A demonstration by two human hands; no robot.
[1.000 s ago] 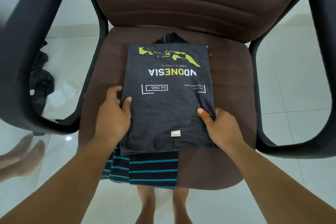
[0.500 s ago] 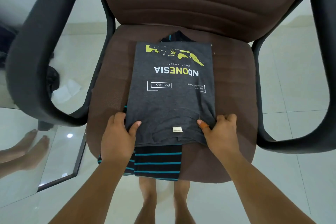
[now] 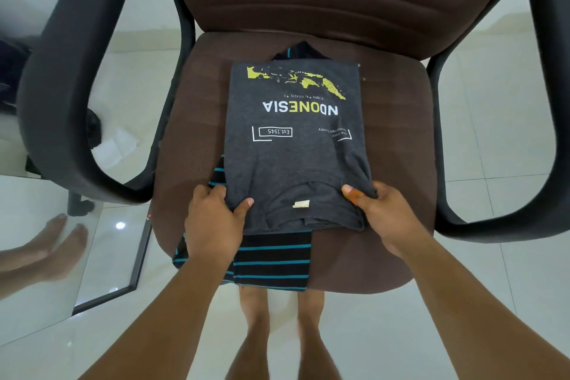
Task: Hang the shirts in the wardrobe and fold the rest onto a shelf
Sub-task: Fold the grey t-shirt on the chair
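Hands grip the folded grey T-shirt at frame centre: left hand and right hand pinch its near corners, fingers tucked under, likely to lift it whole off the striped shirt on the chair seat.

grey T-shirt: folded, print up | striped shirt: folded flat beneath, on chair seat

Evenly, softly lit; lamp glare on the floor lower left; wide-angle bending and blur toward edges.
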